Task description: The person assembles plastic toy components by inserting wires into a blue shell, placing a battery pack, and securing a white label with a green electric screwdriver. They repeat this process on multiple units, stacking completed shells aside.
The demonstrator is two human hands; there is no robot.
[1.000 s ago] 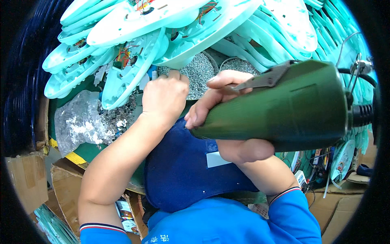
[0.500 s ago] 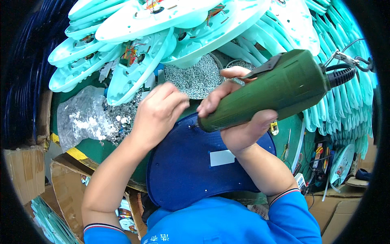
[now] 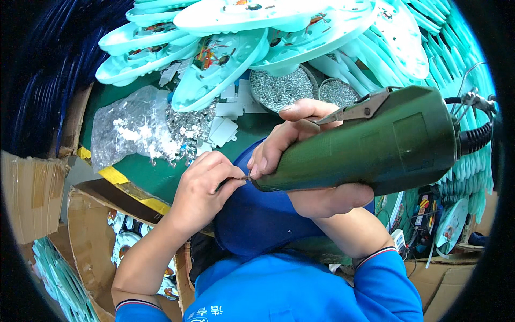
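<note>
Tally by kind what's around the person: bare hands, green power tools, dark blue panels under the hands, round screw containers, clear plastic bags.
Bare hands: 2 (left hand, right hand)
Green power tool: 1
Dark blue panel: 1
Screw containers: 2 (larger container, smaller container)
Clear plastic bag: 1
Total: 7

The electric screwdriver [image 3: 354, 145] is in the right hand [image 3: 292, 134], above a panel [image 3: 255, 222] at the table's [image 3: 155, 181] near edge; the left hand [image 3: 204, 185] is at the tool's tip. Toward its left edge lies a plastic bag [image 3: 115, 123], with small parts [image 3: 188, 126] to its right and plates [image 3: 221, 131] beyond. Behind the panel stand a screw bowl [image 3: 284, 88] and, rightward, a second bowl [image 3: 337, 92]. Shells [image 3: 316, 45] are piled over the far side.
</note>
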